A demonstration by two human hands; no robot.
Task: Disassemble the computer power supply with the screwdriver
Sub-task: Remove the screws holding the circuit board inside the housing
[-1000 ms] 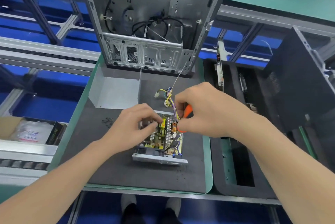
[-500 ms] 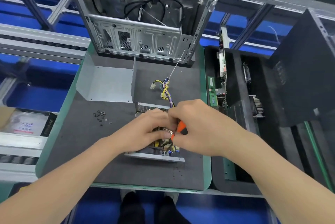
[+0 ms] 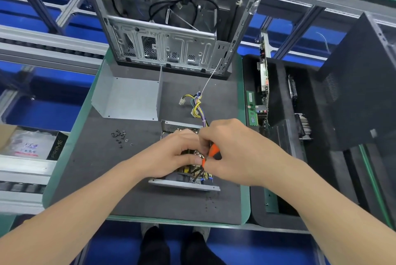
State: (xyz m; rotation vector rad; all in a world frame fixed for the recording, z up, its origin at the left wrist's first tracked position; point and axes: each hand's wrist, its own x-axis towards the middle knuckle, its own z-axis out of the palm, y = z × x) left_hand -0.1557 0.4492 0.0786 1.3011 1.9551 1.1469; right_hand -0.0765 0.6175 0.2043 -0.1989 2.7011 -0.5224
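Observation:
The open power supply [image 3: 184,184] lies on the dark mat [image 3: 137,179], its circuit board exposed and mostly hidden under both hands. My right hand [image 3: 233,151] grips the orange-and-black screwdriver [image 3: 211,153], whose tip points down into the board. My left hand [image 3: 171,155] rests curled on the board right beside the screwdriver; whether it pinches anything is hidden. A bundle of yellow and purple wires [image 3: 198,106] runs from the unit toward the back. The removed grey metal cover [image 3: 128,98] lies behind to the left.
An empty computer case [image 3: 171,18] stands at the back of the mat. Several loose black screws [image 3: 120,136] lie left of the unit. A black foam tray [image 3: 278,136] on the right holds circuit boards and a heatsink. A black side panel [image 3: 360,84] leans at far right.
The view has tilted down and the hands have drawn closer together over the board. The right hand with the screwdriver has shifted slightly toward the near side of the unit.

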